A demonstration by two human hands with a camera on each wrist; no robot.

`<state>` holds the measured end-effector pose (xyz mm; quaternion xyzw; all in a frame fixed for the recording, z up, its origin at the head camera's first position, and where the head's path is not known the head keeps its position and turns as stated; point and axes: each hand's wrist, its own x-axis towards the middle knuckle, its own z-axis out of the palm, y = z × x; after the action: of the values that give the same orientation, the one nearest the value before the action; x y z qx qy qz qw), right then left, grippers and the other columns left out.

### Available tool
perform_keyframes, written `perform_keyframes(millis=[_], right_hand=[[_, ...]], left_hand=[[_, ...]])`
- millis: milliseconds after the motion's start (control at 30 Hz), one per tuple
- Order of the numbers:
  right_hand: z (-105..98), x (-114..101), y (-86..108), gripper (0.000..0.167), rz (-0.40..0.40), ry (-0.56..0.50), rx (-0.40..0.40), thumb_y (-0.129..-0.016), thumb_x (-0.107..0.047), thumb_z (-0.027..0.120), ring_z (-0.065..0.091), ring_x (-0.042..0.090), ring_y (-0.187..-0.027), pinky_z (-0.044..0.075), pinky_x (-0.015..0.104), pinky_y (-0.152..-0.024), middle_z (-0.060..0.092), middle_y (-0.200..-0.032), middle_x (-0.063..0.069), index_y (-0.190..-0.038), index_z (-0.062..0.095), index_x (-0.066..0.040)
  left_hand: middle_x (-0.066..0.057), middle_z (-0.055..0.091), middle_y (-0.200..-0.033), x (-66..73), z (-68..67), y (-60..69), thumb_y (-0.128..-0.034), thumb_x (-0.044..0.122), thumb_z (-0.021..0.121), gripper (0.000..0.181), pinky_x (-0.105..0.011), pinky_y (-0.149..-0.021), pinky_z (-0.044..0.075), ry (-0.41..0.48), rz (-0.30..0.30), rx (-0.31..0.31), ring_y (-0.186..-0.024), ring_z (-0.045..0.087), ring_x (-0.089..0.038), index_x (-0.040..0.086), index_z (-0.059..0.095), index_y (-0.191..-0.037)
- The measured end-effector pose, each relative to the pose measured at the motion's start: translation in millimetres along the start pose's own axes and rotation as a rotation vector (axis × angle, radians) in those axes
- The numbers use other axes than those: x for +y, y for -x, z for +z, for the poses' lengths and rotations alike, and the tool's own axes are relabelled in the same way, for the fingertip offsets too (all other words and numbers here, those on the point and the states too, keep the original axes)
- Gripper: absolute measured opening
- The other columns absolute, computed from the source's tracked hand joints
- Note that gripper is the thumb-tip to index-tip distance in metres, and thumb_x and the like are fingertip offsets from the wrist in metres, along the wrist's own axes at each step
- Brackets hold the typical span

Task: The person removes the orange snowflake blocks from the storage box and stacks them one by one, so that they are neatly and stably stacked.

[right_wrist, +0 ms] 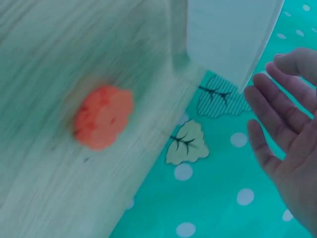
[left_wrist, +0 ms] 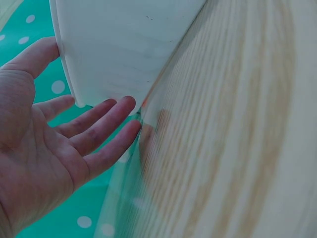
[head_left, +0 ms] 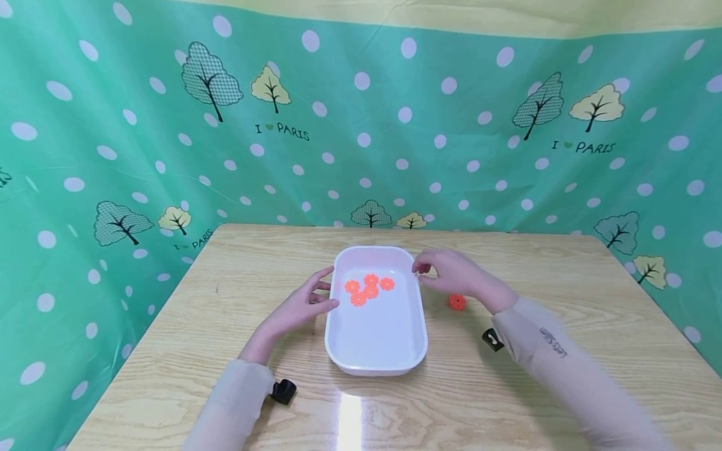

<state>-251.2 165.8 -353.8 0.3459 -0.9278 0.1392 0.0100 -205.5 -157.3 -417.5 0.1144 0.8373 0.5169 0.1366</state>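
A white rectangular tray (head_left: 376, 344) stands on the table, with several orange flower-shaped pieces (head_left: 358, 299) lying in its far half. At its left side is my left hand (head_left: 301, 304), thumb at the rim. In the left wrist view the fingers of this left hand (left_wrist: 64, 129) are loosely extended along the tray's outer wall (left_wrist: 119, 44). My right hand (head_left: 451, 271) is at the far right rim, fingers loosely bent. The right wrist view shows nothing held in that right hand (right_wrist: 292, 119). One orange flower-shaped piece (head_left: 457, 302) lies on the table right of the tray, below the right forearm.
The tray rests on a light wood-grain table (head_left: 254, 250). Behind and beside it hangs a green curtain (head_left: 338, 156) with white dots and trees. Black wrist straps or mounts (head_left: 284, 391) stick out near both sleeves.
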Motion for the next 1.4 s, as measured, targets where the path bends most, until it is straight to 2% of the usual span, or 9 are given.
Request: perform_keyframes(millis=[200, 433, 667, 900, 1167, 1400], right_hand=[[4, -10, -10.9, 0.017, -0.061, -0.002, -0.011, -0.081, -0.018, 0.062, 0.059, 0.013, -0.081, 0.050, 0.030, -0.075, 0.064, -0.092, -0.002, -0.096, 0.067, -0.012], [14, -18, -21.5, 0.017, -0.115, -0.019, -0.023, -0.081, -0.016, 0.063, 0.060, 0.016, -0.083, 0.049, 0.029, -0.076, 0.065, -0.094, 0.001, -0.096, 0.067, -0.010], [25, -26, -36.0, 0.019, -0.094, -0.019, -0.090, -0.080, -0.015, 0.064, 0.059, 0.016, -0.090, 0.048, 0.032, -0.082, 0.064, -0.097, 0.002, -0.099, 0.067, -0.010], [39, -28, -48.3, 0.020, -0.086, 0.029, -0.139, -0.081, -0.018, 0.064, 0.055, 0.011, -0.084, 0.046, 0.028, -0.079, 0.062, -0.095, -0.002, -0.100, 0.067, -0.014], [48, -38, -56.4, 0.027, -0.126, 0.039, -0.173, -0.076, -0.016, 0.068, 0.051, 0.012, -0.080, 0.044, 0.028, -0.079, 0.060, -0.094, 0.000, -0.103, 0.066, -0.013], [58, -45, -61.2, 0.039, -0.050, 0.114, -0.230, -0.075, -0.022, 0.069, 0.049, 0.009, -0.075, 0.042, 0.025, -0.075, 0.057, -0.098, -0.003, -0.113, 0.063, -0.019]], left_hand=[[-0.007, 0.046, -0.130, -0.6, -0.1, 0.3, -0.0830, 0.038, 0.064, 0.072, -0.043, -0.087, 0.046, -0.010, -0.005, -0.002, -0.107, 0.054, -0.022, 0.035, 0.022, -0.142], [-0.008, 0.046, -0.130, -0.2, -0.3, -0.1, -0.0853, 0.033, 0.062, 0.070, -0.043, -0.088, 0.045, -0.014, -0.003, 0.003, -0.107, 0.054, -0.023, 0.035, 0.022, -0.142], [-0.008, 0.046, -0.130, -0.2, -0.7, 0.5, -0.0847, 0.034, 0.063, 0.070, -0.044, -0.088, 0.045, -0.007, -0.004, 0.004, -0.107, 0.054, -0.023, 0.034, 0.022, -0.142], [-0.006, 0.046, -0.130, -0.6, -0.5, -0.3, -0.0850, 0.032, 0.063, 0.070, -0.045, -0.090, 0.044, -0.007, -0.015, 0.006, -0.107, 0.054, -0.023, 0.035, 0.023, -0.142], [-0.007, 0.047, -0.130, -0.5, -0.5, -0.6, -0.0849, 0.031, 0.063, 0.069, -0.044, -0.088, 0.045, -0.005, -0.017, 0.010, -0.106, 0.054, -0.022, 0.036, 0.023, -0.141], [-0.008, 0.047, -0.129, -0.9, 0.1, -0.6, -0.0849, 0.031, 0.063, 0.070, -0.043, -0.087, 0.046, -0.004, -0.005, 0.008, -0.106, 0.055, -0.023, 0.034, 0.023, -0.142]])
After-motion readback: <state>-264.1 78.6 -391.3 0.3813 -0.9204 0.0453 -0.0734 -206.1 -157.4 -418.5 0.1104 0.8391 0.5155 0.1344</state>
